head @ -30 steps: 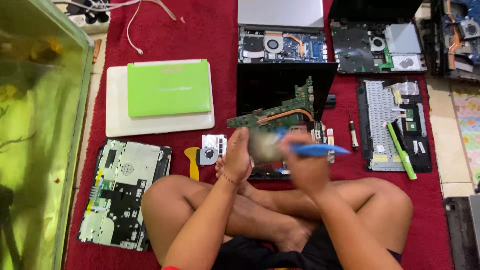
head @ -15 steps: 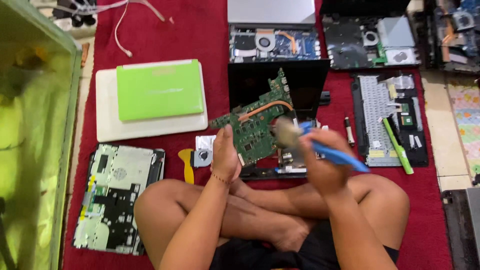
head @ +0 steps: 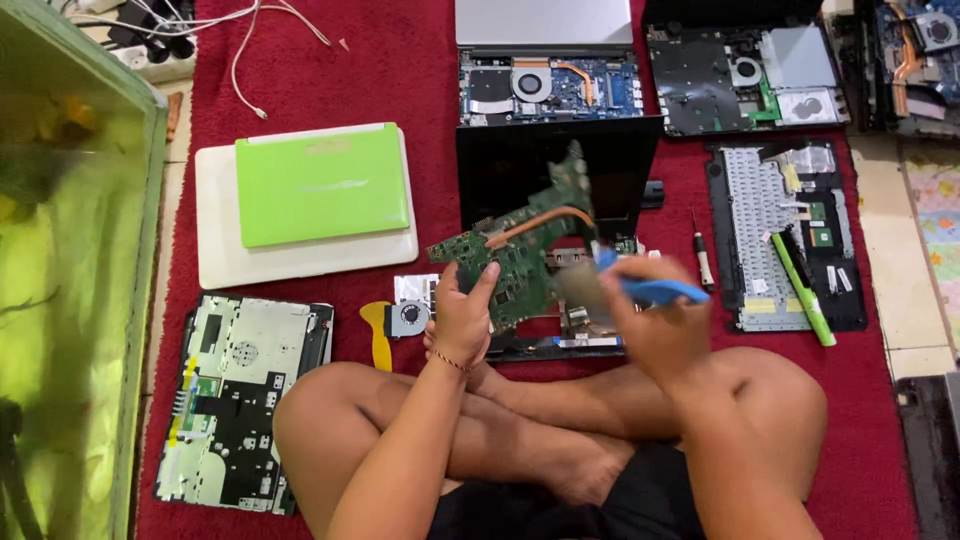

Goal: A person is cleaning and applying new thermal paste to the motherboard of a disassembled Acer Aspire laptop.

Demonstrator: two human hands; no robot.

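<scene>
the left hand point(head: 462, 322) gripped a green laptop circuit board with copper heat pipe point(head: 520, 250), raised above the black open laptop shell point(head: 560, 175). the right hand point(head: 650, 325) clasped a blue-handled brush point(head: 640, 290) against it. board already removed; cleaning appeared underway, reassembly outstanding.

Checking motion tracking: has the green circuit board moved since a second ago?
Yes. The green circuit board, held in the left hand, now stands lower against the black laptop screen behind it, tilted differently.

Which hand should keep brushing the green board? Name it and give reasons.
Right. The right hand already grips the blue-handled brush beside the green motherboard, while the left hand holds that board up.
</scene>
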